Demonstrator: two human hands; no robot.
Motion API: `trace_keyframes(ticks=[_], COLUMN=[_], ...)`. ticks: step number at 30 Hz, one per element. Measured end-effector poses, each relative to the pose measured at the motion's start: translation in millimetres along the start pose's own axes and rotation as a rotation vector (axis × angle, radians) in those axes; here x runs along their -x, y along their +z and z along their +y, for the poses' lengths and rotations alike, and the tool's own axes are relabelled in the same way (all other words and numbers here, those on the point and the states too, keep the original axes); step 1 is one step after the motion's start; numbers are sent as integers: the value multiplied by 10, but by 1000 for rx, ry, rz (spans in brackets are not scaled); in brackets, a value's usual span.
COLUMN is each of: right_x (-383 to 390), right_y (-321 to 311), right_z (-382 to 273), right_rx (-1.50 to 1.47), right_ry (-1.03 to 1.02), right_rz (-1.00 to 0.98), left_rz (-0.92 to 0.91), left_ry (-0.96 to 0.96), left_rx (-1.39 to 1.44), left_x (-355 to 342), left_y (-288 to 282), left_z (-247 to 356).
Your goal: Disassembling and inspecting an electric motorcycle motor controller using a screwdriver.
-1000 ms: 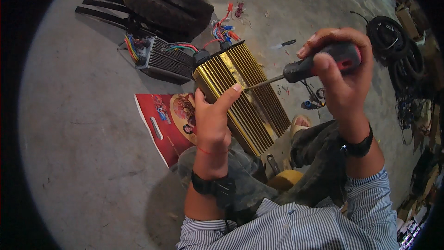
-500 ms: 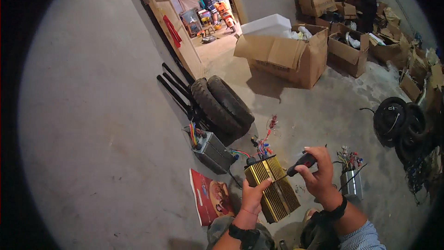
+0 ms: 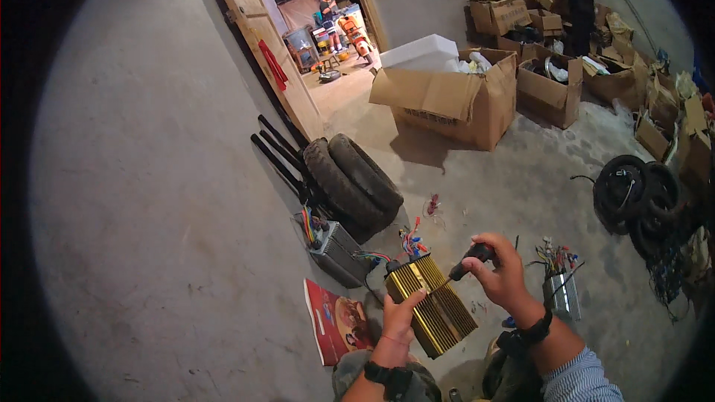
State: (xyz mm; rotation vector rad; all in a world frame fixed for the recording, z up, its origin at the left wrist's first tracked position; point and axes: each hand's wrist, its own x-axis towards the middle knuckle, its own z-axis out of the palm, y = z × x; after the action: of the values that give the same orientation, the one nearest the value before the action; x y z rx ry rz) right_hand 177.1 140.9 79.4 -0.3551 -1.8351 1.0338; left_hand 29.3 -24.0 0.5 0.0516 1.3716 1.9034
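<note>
nearest, the left hand grips a gold finned case, tilted before the knees; the right hand wraps a dark screwdriver, apparently working its tip on the finned face, which calls for a steady case and aligned shaft. beyond lie tires, then an open carton.

Left head-worn fisheye camera, looking forward and down, hands near below, far wall at top

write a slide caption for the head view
Left hand grips a gold finned case as the right hand holds a screwdriver to it.
</note>
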Motion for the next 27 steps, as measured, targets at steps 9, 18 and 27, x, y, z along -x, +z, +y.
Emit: trace_keyframes(ticks=[9,18,27], right_x=[2,-75,-123], right_y=[150,-36,-163], right_z=[-110,-120,-223], right_rx=[-1,-522,152], right_ry=[44,108,-109], right_rz=[21,-320,-189], left_rz=[61,-31,-54], left_ry=[45,-75,11], left_rx=[-25,17,-37], left_x=[-47,-138,58], left_y=[0,-153,37], left_z=[-89,-107,-144])
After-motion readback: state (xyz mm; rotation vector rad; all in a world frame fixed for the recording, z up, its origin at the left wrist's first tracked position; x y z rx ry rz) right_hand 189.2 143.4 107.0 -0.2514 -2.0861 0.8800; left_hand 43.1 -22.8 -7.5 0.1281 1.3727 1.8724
